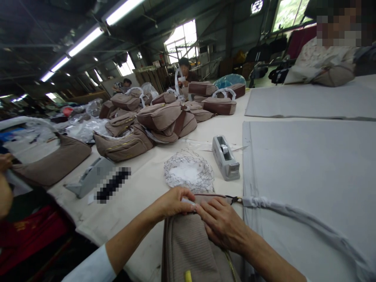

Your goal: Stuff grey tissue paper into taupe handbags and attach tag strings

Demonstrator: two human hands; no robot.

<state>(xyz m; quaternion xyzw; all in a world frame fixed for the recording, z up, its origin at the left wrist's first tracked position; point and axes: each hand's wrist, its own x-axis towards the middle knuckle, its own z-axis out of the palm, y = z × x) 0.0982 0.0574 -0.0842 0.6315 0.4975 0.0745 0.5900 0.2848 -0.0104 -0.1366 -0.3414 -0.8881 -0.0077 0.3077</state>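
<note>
Taupe ribbed bag (188,244), gry-wht strap wrap (282,208)

In the lower centre, a white piece (188,201) is pinched by the left hand (175,203), and a brown bag (188,244) (with yellow zip (230,263)) is touched by the right hand (223,222).

Straight ahead of the near bag (189,246), passage is blocked by a tangle of thread (188,172); a tape dispenser (228,163) is set just to its right, with a narrow gap left between. Farther on, the way is closed by piled bags (160,117). Leftward, bare worktop (147,174) is bounded by a second dispenser (93,178). Rightward, the flat sheets (308,156) are crossed by a wrapped strap (314,223).
</note>
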